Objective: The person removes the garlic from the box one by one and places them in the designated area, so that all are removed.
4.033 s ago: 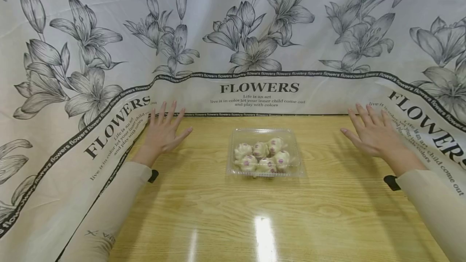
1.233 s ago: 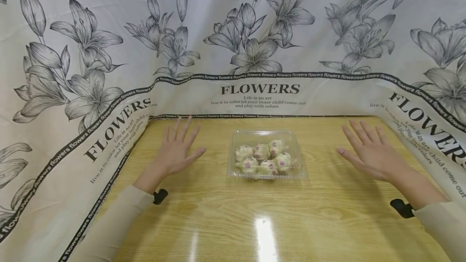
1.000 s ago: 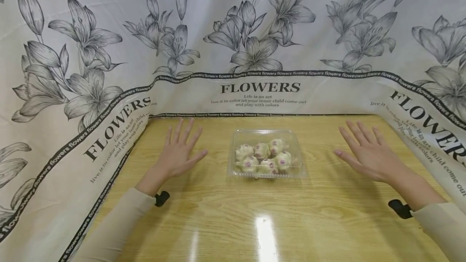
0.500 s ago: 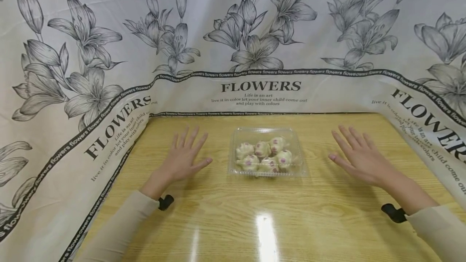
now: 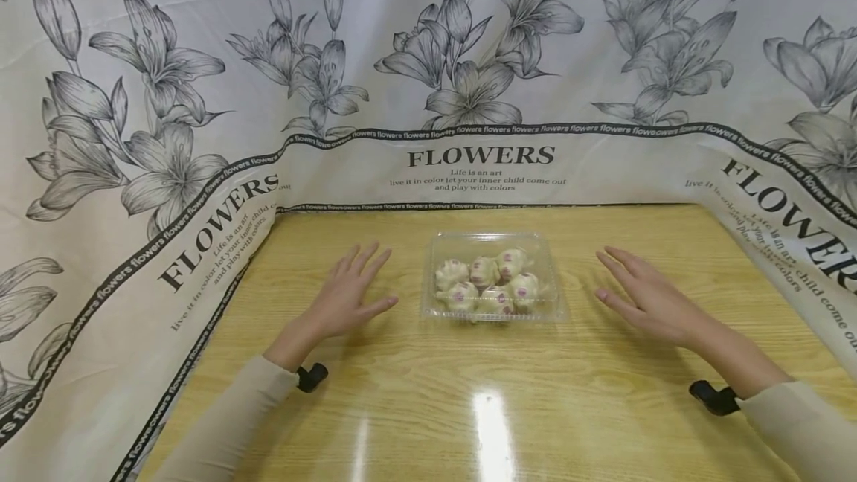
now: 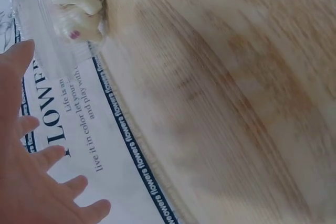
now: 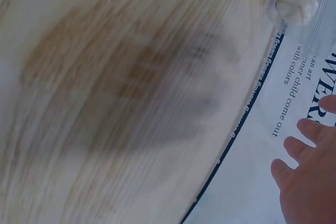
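A clear plastic clamshell box [image 5: 462, 244] sits on the table with its lid down. Inside it are several pale cream, lumpy rounded pieces [image 5: 485, 271] with purple marks. To the left of the box, my left hand [image 5: 341, 300] hovers with fingers spread and holds nothing; its thumb points toward the box. On the other side, my right hand [image 5: 652, 307] is held up with fingers extended, also holding nothing. Neither hand touches the box. The left wrist view shows the box's corner [image 6: 58, 51] beyond the thumb; the right wrist view catches its other end [image 7: 310, 30].
The wood-grain table [image 5: 415, 393] is glossy, with light reflections near the front. A white cloth curtain [image 5: 375, 177] with grey lilies and "FLOWERS" lettering encloses the back and both sides. A black wrist mount [image 5: 312, 377] shows under each forearm.
Both hands have come back from near the curtain and moved inward toward the box from either side. The fingers have turned from spread flat to angled inward. The box stays put.
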`<state>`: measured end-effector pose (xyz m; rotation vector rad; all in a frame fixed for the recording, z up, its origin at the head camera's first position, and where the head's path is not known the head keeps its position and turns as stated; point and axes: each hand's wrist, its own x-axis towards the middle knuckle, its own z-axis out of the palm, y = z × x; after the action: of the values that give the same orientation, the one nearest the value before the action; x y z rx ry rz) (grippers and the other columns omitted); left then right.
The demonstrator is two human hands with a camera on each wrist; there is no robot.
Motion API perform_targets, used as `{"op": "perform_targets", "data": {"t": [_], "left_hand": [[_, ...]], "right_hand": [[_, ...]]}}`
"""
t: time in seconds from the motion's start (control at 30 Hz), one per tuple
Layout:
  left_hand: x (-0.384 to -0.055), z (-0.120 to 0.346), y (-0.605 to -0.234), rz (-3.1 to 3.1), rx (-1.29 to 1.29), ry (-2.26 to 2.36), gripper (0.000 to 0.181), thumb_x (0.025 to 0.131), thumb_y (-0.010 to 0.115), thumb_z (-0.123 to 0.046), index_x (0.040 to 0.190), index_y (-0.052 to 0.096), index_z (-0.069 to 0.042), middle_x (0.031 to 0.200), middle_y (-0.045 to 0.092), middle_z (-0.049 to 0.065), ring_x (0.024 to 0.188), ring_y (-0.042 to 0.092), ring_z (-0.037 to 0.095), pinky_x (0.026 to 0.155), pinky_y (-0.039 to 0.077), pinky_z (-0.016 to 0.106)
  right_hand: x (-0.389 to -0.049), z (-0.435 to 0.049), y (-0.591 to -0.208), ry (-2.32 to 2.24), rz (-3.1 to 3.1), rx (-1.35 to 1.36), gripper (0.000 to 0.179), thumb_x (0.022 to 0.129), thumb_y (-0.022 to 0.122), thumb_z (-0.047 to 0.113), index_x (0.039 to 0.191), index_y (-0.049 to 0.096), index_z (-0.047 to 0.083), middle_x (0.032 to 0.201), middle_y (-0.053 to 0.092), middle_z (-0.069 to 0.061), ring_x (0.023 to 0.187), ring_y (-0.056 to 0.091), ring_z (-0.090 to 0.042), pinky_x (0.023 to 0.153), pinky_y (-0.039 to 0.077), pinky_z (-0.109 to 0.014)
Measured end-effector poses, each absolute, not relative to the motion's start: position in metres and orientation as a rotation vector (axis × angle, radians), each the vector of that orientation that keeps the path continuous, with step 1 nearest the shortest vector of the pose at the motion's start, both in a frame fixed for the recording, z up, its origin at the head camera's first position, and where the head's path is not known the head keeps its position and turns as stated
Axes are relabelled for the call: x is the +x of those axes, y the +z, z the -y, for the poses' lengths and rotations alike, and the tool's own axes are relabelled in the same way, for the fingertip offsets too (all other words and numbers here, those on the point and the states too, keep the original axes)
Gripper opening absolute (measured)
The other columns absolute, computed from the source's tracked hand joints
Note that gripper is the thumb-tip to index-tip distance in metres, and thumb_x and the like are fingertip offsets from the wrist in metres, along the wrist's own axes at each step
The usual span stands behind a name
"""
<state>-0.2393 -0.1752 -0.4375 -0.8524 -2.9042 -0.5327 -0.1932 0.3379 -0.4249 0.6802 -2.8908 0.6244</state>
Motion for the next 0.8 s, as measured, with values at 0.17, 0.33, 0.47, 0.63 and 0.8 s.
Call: {"op": "perform_targets", "data": {"t": [0.17, 0.33, 0.47, 0.63, 0.8], "left_hand": [[-0.239, 0.174, -0.439, 2.936, -0.852, -0.678, 0.079, 0.101, 0.064, -0.043, 0.165, 0.023, -0.019, 0.171, 0.015, 0.011, 0.153, 0.017, 0.045, 0.122, 0.017, 0.065], [-0.237, 0.172, -0.439, 2.965, -0.843, -0.813, 0.076, 0.103, 0.061, -0.043, 0.165, 0.023, -0.019, 0.17, 0.017, 0.011, 0.154, 0.019, 0.039, 0.122, 0.022, 0.063], [-0.237, 0.171, -0.439, 2.974, -0.887, -0.954, 0.074, 0.105, 0.056, -0.047, 0.164, 0.024, -0.017, 0.169, 0.023, 0.011, 0.154, 0.023, 0.034, 0.123, 0.025, 0.058], [-0.238, 0.168, -0.441, 2.956, -0.959, -1.081, 0.072, 0.106, 0.055, -0.045, 0.162, 0.027, -0.011, 0.166, 0.03, 0.014, 0.153, 0.027, 0.033, 0.123, 0.026, 0.055], [-0.239, 0.166, -0.444, 2.962, -0.979, -1.184, 0.069, 0.106, 0.058, -0.034, 0.162, 0.027, -0.009, 0.164, 0.032, 0.019, 0.149, 0.033, 0.038, 0.12, 0.032, 0.058]], "right_hand": [[-0.19, -0.332, -0.425, 0.788, 2.942, 0.666, 0.069, 0.107, 0.056, 0.027, 0.16, 0.025, -0.003, 0.161, 0.023, -0.034, 0.143, 0.023, -0.061, 0.105, 0.026, -0.081], [-0.189, -0.327, -0.426, 0.888, 2.952, 0.681, 0.062, 0.108, 0.054, 0.025, 0.156, 0.032, -0.006, 0.156, 0.03, -0.037, 0.14, 0.027, -0.061, 0.103, 0.028, -0.08], [-0.186, -0.324, -0.427, 0.925, 2.965, 0.697, 0.055, 0.109, 0.052, 0.025, 0.151, 0.04, -0.007, 0.15, 0.041, -0.035, 0.136, 0.036, -0.059, 0.102, 0.035, -0.076], [-0.183, -0.321, -0.429, 0.977, 2.975, 0.723, 0.051, 0.11, 0.051, 0.025, 0.149, 0.044, -0.007, 0.147, 0.049, -0.031, 0.135, 0.043, -0.054, 0.102, 0.04, -0.072], [-0.181, -0.319, -0.431, 1.027, 2.984, 0.729, 0.048, 0.11, 0.051, 0.023, 0.148, 0.046, -0.006, 0.146, 0.051, -0.029, 0.133, 0.047, -0.053, 0.102, 0.043, -0.069]]}}
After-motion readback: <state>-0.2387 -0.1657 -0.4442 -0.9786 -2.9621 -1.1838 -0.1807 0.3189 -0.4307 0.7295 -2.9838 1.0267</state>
